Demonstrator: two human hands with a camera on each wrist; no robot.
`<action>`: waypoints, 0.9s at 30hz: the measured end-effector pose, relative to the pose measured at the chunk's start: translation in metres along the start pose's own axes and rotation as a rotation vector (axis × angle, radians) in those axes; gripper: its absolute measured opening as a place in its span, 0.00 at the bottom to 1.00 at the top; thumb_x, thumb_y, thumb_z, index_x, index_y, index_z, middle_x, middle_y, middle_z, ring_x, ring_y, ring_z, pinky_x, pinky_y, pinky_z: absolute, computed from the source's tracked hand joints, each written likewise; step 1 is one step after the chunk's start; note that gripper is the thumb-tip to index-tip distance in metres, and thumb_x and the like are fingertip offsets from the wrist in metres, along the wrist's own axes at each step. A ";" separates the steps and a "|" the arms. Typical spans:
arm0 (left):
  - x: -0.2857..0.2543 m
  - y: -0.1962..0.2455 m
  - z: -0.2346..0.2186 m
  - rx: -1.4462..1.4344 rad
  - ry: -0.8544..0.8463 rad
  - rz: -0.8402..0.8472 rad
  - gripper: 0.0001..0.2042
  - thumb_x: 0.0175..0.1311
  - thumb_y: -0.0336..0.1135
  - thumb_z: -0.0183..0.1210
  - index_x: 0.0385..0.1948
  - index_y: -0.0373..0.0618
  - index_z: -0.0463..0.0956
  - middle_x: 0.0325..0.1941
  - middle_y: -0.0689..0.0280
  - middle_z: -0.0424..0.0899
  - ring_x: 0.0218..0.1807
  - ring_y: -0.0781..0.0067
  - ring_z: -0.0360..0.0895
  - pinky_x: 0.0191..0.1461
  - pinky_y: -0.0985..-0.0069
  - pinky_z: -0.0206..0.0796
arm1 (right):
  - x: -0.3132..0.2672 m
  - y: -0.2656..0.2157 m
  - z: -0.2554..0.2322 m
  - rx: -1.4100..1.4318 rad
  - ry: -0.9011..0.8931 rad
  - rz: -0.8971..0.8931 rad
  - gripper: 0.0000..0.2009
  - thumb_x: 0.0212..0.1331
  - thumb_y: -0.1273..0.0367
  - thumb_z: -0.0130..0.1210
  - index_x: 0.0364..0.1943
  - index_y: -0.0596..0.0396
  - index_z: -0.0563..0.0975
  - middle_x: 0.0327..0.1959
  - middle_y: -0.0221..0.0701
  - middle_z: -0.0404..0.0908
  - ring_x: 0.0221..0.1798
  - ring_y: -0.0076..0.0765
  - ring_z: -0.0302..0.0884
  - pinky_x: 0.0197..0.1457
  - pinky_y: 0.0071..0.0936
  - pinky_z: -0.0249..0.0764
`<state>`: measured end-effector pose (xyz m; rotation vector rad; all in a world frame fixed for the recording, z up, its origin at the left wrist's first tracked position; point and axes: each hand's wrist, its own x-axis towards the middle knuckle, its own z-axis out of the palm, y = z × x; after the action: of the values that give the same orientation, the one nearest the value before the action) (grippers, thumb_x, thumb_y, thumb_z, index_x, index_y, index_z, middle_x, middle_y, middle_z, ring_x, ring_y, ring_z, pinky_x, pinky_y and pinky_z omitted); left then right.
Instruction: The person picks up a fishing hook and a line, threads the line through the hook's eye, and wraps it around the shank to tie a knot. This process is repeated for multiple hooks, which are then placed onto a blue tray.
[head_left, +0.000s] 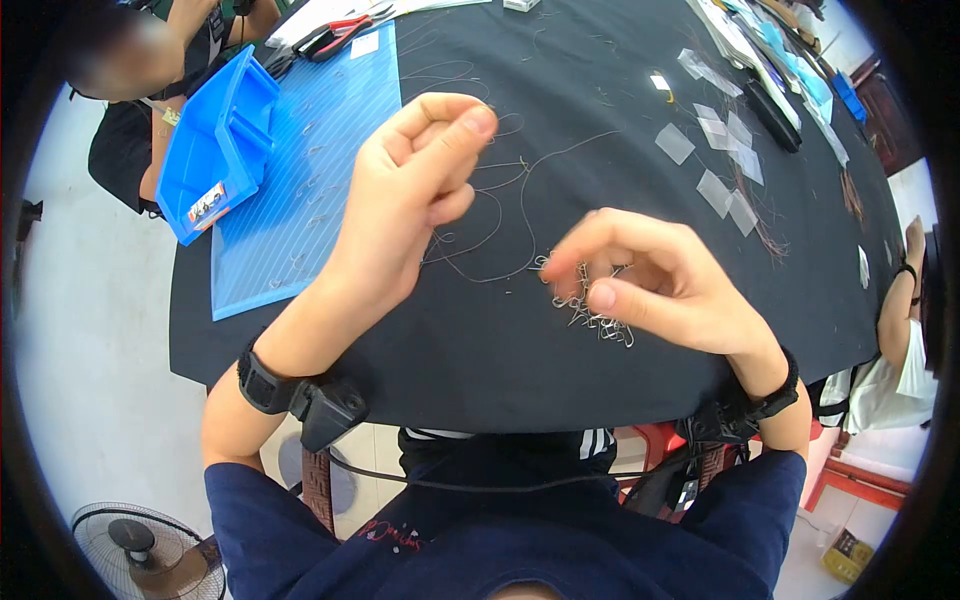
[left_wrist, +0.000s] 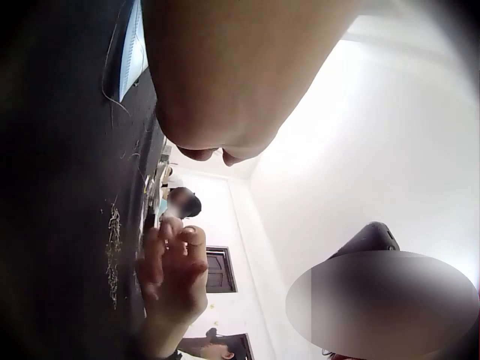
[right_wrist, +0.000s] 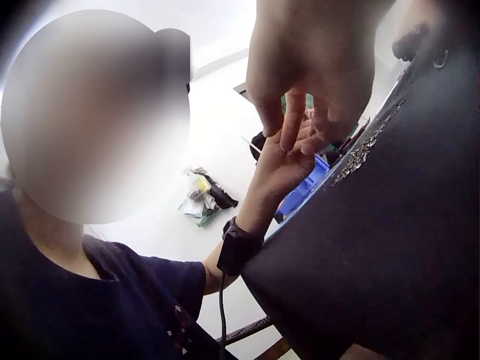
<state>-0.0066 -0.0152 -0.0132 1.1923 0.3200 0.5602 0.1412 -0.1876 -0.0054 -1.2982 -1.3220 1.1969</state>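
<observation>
My left hand (head_left: 415, 190) is raised over the table, its thumb pressed against the curled index finger; I cannot tell whether something thin is pinched there. Close by that hand, a thin dark line (head_left: 524, 200) loops across the black cloth. A pile of small metal hooks (head_left: 600, 322) lies below my right hand (head_left: 660, 285). The right fingers are loosely curved, blurred at the tips, with thumb and index finger apart. In the right wrist view the fingers hang down, and the hook pile (right_wrist: 360, 156) lies on the cloth beyond.
At the left is a translucent blue board (head_left: 300, 180) with several thin lines on it. A blue bin (head_left: 215, 150) overlaps its edge, and red-handled pliers (head_left: 335, 38) lie at the top. Small clear bags (head_left: 715, 190) are scattered at the right. Other people sit around the table.
</observation>
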 end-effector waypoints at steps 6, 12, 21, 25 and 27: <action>-0.012 -0.003 0.019 0.188 -0.067 0.074 0.06 0.65 0.32 0.56 0.38 0.44 0.70 0.18 0.81 0.60 0.17 0.94 0.47 0.19 0.88 0.36 | 0.004 0.003 0.017 -0.360 -0.199 -0.231 0.19 0.56 0.69 0.58 0.54 0.51 0.73 0.66 0.48 0.56 0.48 0.45 0.75 0.47 0.34 0.75; -0.022 -0.006 0.029 0.165 -0.248 0.134 0.05 0.65 0.31 0.56 0.35 0.43 0.69 0.18 0.81 0.60 0.17 0.95 0.47 0.20 0.89 0.37 | -0.001 0.002 0.026 -0.514 -0.178 -0.220 0.24 0.53 0.71 0.59 0.57 0.53 0.69 0.63 0.45 0.60 0.44 0.46 0.75 0.44 0.37 0.75; -0.035 -0.003 0.030 0.133 -0.451 0.006 0.04 0.60 0.28 0.60 0.33 0.42 0.74 0.13 0.83 0.55 0.17 0.94 0.47 0.24 0.87 0.38 | 0.004 0.009 0.018 -0.508 0.100 -0.365 0.23 0.51 0.79 0.55 0.55 0.59 0.69 0.55 0.41 0.70 0.36 0.37 0.78 0.35 0.30 0.75; -0.036 -0.005 0.029 0.203 -0.474 -0.040 0.05 0.60 0.27 0.60 0.33 0.42 0.73 0.15 0.83 0.57 0.17 0.95 0.47 0.23 0.88 0.37 | 0.006 0.001 0.006 -0.425 0.345 -0.329 0.24 0.54 0.81 0.47 0.59 0.60 0.69 0.64 0.41 0.65 0.43 0.24 0.76 0.37 0.17 0.70; -0.036 -0.005 0.028 0.251 -0.468 -0.044 0.06 0.60 0.28 0.61 0.34 0.42 0.72 0.16 0.83 0.60 0.17 0.95 0.47 0.23 0.89 0.36 | 0.009 0.004 0.002 -0.360 0.474 -0.358 0.22 0.57 0.78 0.46 0.59 0.61 0.69 0.65 0.40 0.64 0.43 0.24 0.76 0.37 0.17 0.70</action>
<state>-0.0207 -0.0588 -0.0104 1.5132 0.0154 0.1921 0.1396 -0.1791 -0.0103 -1.4073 -1.3683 0.3807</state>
